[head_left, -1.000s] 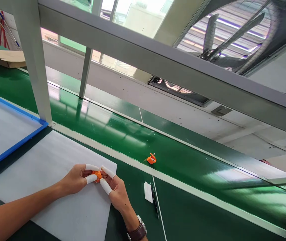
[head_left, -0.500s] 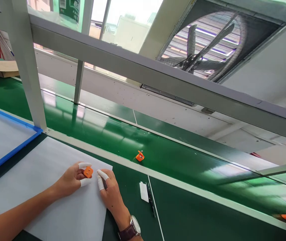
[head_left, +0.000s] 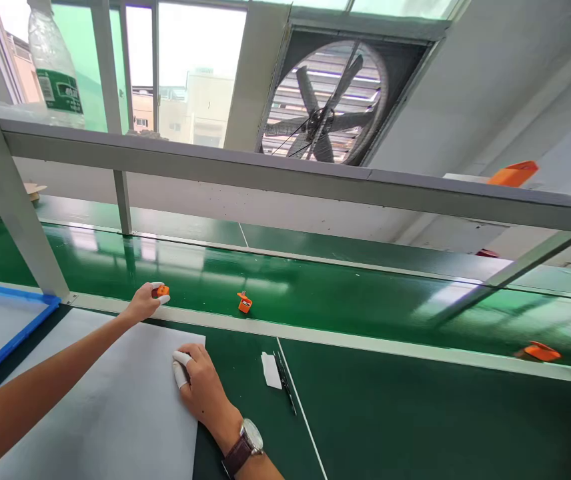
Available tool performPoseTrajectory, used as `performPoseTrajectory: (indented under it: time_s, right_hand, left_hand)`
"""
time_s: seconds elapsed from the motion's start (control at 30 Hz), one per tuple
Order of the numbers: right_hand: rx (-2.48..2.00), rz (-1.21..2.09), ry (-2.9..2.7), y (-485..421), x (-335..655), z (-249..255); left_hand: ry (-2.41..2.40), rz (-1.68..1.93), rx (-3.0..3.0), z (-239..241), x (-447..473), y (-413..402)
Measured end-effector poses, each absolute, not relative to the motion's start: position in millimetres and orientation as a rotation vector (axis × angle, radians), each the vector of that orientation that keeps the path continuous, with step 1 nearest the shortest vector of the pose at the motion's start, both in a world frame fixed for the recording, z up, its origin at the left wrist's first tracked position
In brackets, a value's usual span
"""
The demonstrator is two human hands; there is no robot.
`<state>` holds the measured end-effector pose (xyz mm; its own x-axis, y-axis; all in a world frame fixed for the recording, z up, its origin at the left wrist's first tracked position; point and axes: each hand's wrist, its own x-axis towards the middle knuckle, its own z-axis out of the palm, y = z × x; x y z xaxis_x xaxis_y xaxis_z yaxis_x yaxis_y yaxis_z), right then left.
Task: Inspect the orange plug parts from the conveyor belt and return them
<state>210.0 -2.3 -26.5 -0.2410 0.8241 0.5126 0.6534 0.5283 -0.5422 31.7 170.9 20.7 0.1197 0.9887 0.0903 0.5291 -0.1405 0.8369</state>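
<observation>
My left hand (head_left: 144, 303) reaches forward over the near rail onto the green conveyor belt (head_left: 345, 303), its capped fingertips pinched on a small orange plastic part (head_left: 162, 291). My right hand (head_left: 199, 387), with a watch on the wrist, rests curled on the edge of the white foam sheet (head_left: 100, 407) and holds nothing I can see. A second orange part (head_left: 244, 303) sits on the belt to the right of my left hand. A third orange part (head_left: 541, 351) lies far right on the belt.
A blue-framed tray (head_left: 0, 333) lies at the left. A white slip and a dark pen-like tool (head_left: 275, 373) lie on the dark mat. A grey frame post (head_left: 13, 207) and crossbar (head_left: 285, 177) stand over the belt, a water bottle (head_left: 55, 67) on top. A wall fan (head_left: 325, 107) is behind.
My left hand carried the orange part from the foam sheet forward onto the belt. My right hand let go of it and stayed on the sheet, curling. The view tilted upward.
</observation>
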Motion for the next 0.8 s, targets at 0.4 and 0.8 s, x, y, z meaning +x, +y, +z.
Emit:
performPoseTrajectory:
  time_s: [0.4,0.8]
  right_hand:
    - [-1.214,0.244,-1.957,2,208,-29]
    - [-1.275,0.195,-1.975,4,208,-38]
  left_hand:
    - [1.418,0.997,2.004,13,65,171]
    - [1.202,0.616,1.894,1,198,182]
